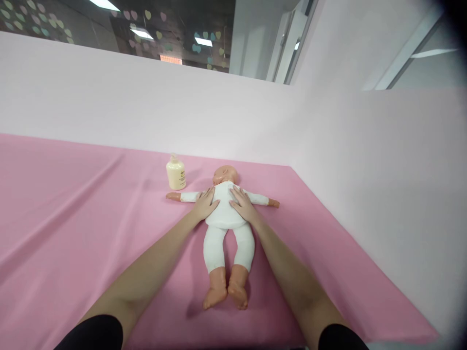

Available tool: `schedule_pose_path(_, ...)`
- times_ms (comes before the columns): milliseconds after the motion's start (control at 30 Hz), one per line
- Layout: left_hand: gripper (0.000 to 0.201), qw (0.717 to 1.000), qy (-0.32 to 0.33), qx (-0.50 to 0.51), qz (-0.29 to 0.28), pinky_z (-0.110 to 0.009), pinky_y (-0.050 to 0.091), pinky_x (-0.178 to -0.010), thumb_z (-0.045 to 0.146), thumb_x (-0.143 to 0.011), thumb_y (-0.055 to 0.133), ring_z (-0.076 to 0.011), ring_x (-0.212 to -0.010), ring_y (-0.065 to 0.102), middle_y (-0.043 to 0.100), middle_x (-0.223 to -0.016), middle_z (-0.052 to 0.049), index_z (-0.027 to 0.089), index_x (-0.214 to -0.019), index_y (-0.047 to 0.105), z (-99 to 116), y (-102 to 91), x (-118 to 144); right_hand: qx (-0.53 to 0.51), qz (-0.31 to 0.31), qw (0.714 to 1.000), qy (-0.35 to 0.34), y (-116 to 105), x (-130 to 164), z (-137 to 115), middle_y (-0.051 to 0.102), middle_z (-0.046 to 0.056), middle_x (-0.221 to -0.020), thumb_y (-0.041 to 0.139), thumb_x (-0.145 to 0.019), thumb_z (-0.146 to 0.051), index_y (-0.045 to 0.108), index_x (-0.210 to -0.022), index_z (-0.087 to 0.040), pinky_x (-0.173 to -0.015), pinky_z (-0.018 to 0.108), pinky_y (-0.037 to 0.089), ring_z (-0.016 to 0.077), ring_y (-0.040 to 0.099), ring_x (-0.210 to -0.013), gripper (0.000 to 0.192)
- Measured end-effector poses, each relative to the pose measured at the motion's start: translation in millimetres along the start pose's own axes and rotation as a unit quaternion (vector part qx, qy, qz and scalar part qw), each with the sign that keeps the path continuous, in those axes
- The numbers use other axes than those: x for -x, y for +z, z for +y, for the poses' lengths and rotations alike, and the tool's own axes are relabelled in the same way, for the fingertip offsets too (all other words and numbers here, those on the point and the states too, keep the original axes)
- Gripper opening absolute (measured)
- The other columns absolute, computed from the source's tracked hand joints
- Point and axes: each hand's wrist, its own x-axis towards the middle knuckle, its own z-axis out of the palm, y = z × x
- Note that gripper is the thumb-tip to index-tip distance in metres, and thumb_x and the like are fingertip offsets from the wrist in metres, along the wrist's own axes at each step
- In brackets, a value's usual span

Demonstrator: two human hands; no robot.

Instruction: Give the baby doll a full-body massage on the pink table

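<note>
A baby doll (223,228) in a white suit lies on its back on a pink cloth (73,209), arms spread, head away from me. My left hand (206,203) rests flat on the left side of its chest, near the shoulder. On the right side of the chest lies my right hand (241,204), fingers spread and pointing toward the head. Neither hand grips anything. The doll's bare feet (226,291) point toward me.
A cream pump bottle (175,173) stands upright on the cloth just left of the doll's head. A pale pink wall (383,170) runs along the back and right side. The cloth's right edge (365,253) slants toward me.
</note>
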Motion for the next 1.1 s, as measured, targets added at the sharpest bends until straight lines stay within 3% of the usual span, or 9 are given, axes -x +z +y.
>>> schedule_pose_path(233,0.059,0.999,0.044,0.000,-0.020,-0.047,0.013,-0.113,0.040,-0.091,0.030,-0.0235,-0.141,0.012,0.017,-0.152,-0.006,0.018,-0.145,0.020,10,-2.5,2,0.018,-0.014,0.999,-0.030,-3,1,-7,0.021,0.000,-0.152,0.041,-0.090,-0.041,0.034,-0.140,-0.026,-0.112,0.052,0.008,0.0270,0.007,-0.141,0.054)
schedule_pose_path(400,0.054,0.996,0.084,-0.004,-0.032,-0.049,0.010,-0.114,0.039,-0.092,0.028,-0.0233,-0.142,0.008,0.019,-0.152,-0.001,0.024,-0.144,0.025,13,-2.7,3,0.010,-0.019,0.999,-0.032,-4,2,-9,0.024,-0.001,-0.151,0.041,-0.090,-0.040,0.035,-0.140,-0.028,-0.112,0.052,0.007,0.0264,0.007,-0.141,0.052)
schedule_pose_path(633,0.054,0.995,0.088,-0.006,-0.040,-0.048,0.011,-0.114,0.039,-0.092,0.028,-0.0230,-0.142,0.008,0.019,-0.152,-0.001,0.024,-0.144,0.024,12,-1.9,1,0.032,-0.038,0.998,-0.044,-5,2,-9,0.022,-0.001,-0.151,0.038,-0.091,-0.042,0.034,-0.141,-0.027,-0.111,0.053,0.007,0.0276,0.005,-0.141,0.052)
schedule_pose_path(900,0.058,0.996,0.044,-0.026,-0.069,-0.050,0.013,-0.113,0.033,-0.090,0.026,-0.0266,-0.141,0.005,0.015,-0.153,-0.004,0.017,-0.146,0.017,31,-6.3,3,0.125,-0.071,0.989,-0.038,-4,4,-20,0.013,0.000,-0.153,0.028,-0.094,-0.041,0.020,-0.146,-0.022,-0.113,0.049,0.007,0.0237,0.002,-0.142,0.056)
schedule_pose_path(1100,0.058,0.992,0.026,-0.062,-0.104,-0.049,0.017,-0.112,0.028,-0.090,0.023,-0.0271,-0.141,0.010,0.014,-0.153,-0.005,0.014,-0.146,0.017,47,-15.5,10,0.153,-0.112,0.982,-0.008,-6,6,-32,0.008,0.004,-0.154,0.023,-0.093,-0.036,0.015,-0.147,-0.014,-0.111,0.055,0.012,0.0286,0.002,-0.141,0.059)
